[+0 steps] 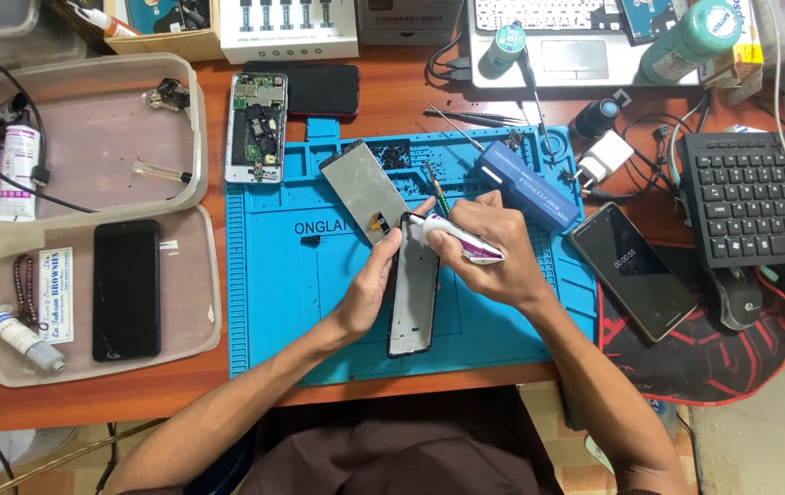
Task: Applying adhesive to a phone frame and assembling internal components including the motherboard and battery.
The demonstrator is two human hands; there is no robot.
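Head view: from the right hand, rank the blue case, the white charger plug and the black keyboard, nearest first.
From the right hand:
1. Blue case, just above it on the mat.
2. White charger plug, up and right, off the mat's corner.
3. Black keyboard, far right.

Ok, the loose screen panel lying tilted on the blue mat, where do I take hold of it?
Probably pinch the screen panel by its long edges near the far top corner, coming from the left, since its near end lies beside the left hand and phone frame.
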